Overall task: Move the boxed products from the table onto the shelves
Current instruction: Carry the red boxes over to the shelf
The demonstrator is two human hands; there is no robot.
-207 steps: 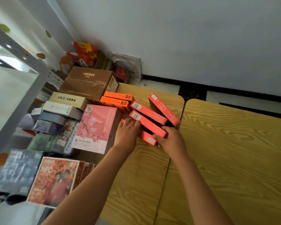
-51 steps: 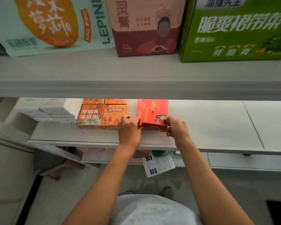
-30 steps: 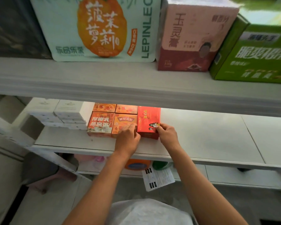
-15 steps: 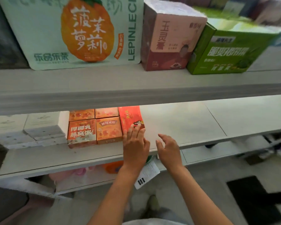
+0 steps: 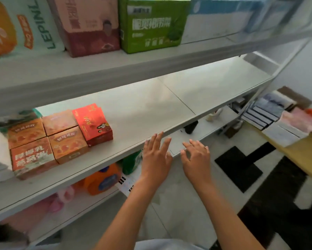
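Your left hand (image 5: 156, 157) and right hand (image 5: 196, 157) hover spread and empty off the shelf (image 5: 151, 109) edge, the red box (image 5: 93, 123) shelved; boxes (image 5: 278, 120) on the counter (image 5: 303, 152) look light, stiff, best gripped by their sides

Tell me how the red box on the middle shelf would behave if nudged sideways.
The red box lies flat, so it will probably slide rather than tip. Its cardboard looks stiff. The orange boxes touch its left side and would likely shift too.
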